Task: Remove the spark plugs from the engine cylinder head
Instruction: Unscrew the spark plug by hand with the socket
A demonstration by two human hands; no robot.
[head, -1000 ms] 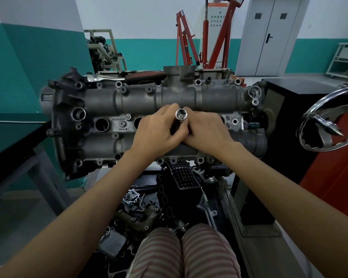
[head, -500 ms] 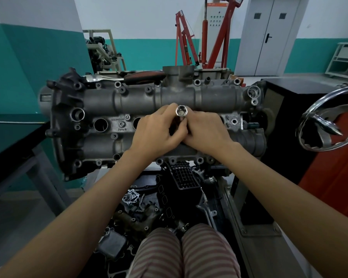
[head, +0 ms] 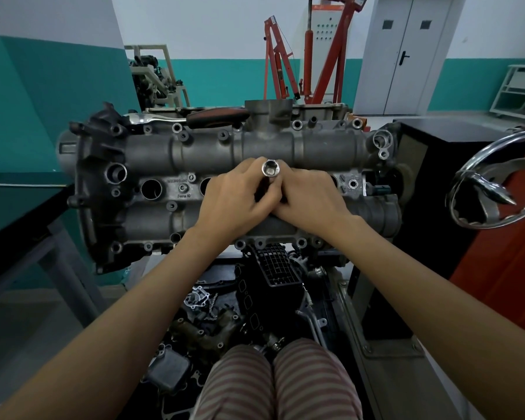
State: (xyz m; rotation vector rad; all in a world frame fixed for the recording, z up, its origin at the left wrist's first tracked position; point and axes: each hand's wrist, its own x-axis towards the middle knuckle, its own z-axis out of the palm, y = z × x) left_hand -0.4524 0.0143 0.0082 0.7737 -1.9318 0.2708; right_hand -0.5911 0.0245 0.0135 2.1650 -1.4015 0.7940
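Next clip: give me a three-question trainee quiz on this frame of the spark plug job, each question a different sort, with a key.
1. True or false: both hands hold the socket over the cylinder head.
2. Where does the ratchet lie? A) on the far edge of the head B) in the right hand C) on the floor
3. Fill in: left of the left hand, one plug well stands fully ____.

Key: 1 true; 2 A; 3 open
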